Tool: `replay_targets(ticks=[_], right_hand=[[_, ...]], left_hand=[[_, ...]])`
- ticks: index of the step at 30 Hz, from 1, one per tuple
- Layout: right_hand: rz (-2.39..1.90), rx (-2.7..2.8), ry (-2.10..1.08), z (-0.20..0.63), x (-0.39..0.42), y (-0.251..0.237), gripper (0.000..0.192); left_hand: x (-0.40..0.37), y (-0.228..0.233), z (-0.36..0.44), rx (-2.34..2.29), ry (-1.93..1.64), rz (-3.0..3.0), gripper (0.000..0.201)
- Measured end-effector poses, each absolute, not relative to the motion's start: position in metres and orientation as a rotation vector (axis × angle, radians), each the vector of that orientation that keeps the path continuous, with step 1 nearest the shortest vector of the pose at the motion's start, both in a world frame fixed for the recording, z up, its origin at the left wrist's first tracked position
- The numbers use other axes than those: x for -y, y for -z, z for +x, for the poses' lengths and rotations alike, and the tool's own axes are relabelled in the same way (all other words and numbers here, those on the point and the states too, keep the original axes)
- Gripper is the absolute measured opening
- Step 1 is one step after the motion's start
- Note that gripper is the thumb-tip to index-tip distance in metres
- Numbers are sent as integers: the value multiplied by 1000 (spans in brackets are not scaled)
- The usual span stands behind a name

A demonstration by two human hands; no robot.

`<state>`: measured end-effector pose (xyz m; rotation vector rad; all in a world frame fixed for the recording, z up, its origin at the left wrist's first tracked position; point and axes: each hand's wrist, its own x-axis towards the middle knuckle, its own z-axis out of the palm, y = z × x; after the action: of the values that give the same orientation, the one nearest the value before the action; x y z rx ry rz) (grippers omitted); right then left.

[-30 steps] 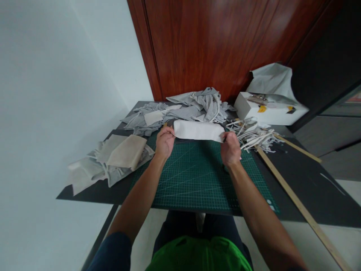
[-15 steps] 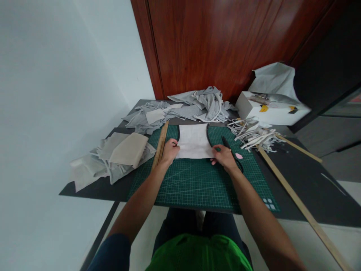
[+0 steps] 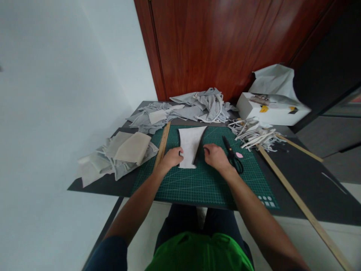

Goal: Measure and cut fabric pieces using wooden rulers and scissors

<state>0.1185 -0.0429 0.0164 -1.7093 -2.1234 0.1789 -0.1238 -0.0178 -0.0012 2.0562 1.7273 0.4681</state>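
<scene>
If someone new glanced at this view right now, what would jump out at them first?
Probably the pale cloth with dark side edges, on the green cutting mat, with the left hand at its left edge and the right hand just off its right edge. Next might come the glossy red-brown wood panelling filling the background, then the black scissors on the mat, just right of the right hand.

A person's left hand (image 3: 173, 157) touches dark-edged white cloth (image 3: 190, 143) on a green cutting mat (image 3: 194, 188), the right hand (image 3: 216, 156) just beside it, near 1 pair of black scissors (image 3: 231, 153).
</scene>
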Motion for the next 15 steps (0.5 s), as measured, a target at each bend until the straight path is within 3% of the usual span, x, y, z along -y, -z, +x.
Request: replay_targets(ticks=[4,10,15], right_hand=[[-1354,2345,-225,91,42,2,31],[-1411,2323,-243,88,52,14,27],[-1455,2281,-234,97,52,12,27]], left_hand=[[25,-2,-125,-1778,-402,2132,36],[28,-9,-135,-1807,-396,2169,28],[25,-20,-151,-2303,-339,2150,33]])
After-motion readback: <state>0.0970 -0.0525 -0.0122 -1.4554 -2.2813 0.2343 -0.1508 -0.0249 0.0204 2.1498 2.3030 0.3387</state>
